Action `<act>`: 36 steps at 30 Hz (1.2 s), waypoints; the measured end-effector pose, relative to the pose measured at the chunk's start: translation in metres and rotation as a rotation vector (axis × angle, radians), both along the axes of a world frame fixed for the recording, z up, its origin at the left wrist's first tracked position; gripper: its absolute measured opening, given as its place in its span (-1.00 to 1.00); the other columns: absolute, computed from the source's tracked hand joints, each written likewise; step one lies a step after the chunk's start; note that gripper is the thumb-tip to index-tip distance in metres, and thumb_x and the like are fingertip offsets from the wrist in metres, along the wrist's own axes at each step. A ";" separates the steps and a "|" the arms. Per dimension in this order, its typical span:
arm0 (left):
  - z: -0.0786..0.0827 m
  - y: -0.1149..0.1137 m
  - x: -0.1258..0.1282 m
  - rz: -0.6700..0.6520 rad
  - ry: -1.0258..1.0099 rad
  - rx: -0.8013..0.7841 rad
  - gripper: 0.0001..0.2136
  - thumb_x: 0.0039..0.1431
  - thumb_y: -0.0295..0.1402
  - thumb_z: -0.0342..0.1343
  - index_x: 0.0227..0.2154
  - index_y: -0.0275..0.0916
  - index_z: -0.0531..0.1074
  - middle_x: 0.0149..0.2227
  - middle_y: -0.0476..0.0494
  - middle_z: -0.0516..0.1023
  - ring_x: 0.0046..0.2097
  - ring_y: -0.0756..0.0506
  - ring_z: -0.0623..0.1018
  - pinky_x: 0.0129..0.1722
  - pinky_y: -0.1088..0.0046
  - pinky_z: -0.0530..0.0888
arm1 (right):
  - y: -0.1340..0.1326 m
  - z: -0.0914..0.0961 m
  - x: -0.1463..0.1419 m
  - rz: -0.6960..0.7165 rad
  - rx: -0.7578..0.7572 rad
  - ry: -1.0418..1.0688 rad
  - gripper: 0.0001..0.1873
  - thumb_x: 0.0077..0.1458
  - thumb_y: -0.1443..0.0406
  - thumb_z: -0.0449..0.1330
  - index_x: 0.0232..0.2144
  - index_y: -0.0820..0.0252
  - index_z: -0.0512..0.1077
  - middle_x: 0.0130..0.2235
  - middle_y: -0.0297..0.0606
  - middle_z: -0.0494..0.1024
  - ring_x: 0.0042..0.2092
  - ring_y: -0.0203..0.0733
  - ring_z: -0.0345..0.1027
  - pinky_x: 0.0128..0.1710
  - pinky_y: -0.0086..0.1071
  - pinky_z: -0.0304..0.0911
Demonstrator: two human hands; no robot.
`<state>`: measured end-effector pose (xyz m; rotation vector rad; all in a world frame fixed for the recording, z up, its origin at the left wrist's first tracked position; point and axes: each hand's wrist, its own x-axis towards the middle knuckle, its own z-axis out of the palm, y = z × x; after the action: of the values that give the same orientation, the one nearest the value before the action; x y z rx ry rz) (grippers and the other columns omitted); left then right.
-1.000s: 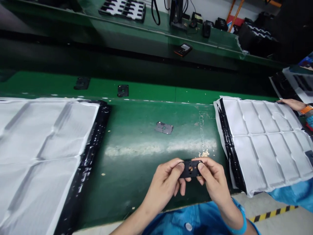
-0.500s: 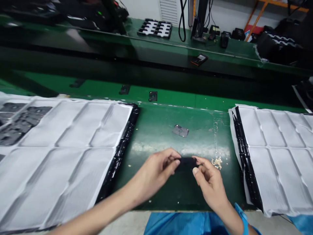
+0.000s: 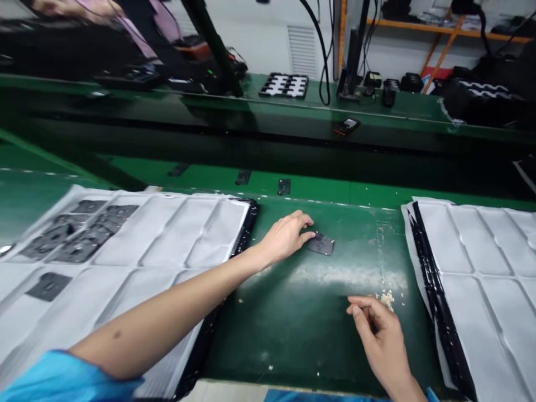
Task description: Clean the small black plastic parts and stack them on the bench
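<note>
A small grey flat plate [image 3: 322, 244] lies on the green table [image 3: 293, 312] between two trays. My left hand [image 3: 287, 235] reaches across to it, fingers bent, with thumb and fingertips closed on the plate's left edge. My right hand [image 3: 377, 329] hovers low over the table near the front edge, fingers loosely curled and apart, with nothing visible in it. The black part from the earlier frames is not in view.
A white-lined black tray [image 3: 167, 245] on the left holds several dark parts [image 3: 79, 240] at its far end. Another white-lined tray [image 3: 481, 268] sits at the right. Small black parts [image 3: 284, 186] lie on the green strip behind. Crumbs [image 3: 387, 300] dot the table.
Both hands held a black part together near the front edge. They have separated: the left has reached forward to the grey plate, and the right has stayed low with nothing in it.
</note>
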<state>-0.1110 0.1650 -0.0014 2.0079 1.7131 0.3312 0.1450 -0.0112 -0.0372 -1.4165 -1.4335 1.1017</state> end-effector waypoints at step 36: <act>0.004 -0.133 0.090 -0.104 -0.628 -0.190 -0.79 0.35 -0.26 0.16 -0.38 -0.20 0.57 -0.37 -0.08 0.57 -0.33 -0.11 0.53 -0.29 0.41 0.36 | -0.005 0.019 0.047 -0.245 0.157 -0.114 -0.72 0.45 0.21 0.14 0.06 0.07 0.60 0.20 -0.06 0.57 0.27 0.08 0.43 0.29 0.08 0.32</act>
<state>-0.0209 0.0315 0.0022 1.6148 1.1929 0.6544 0.1921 -0.0163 -0.0179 -1.5140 -1.3507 0.7497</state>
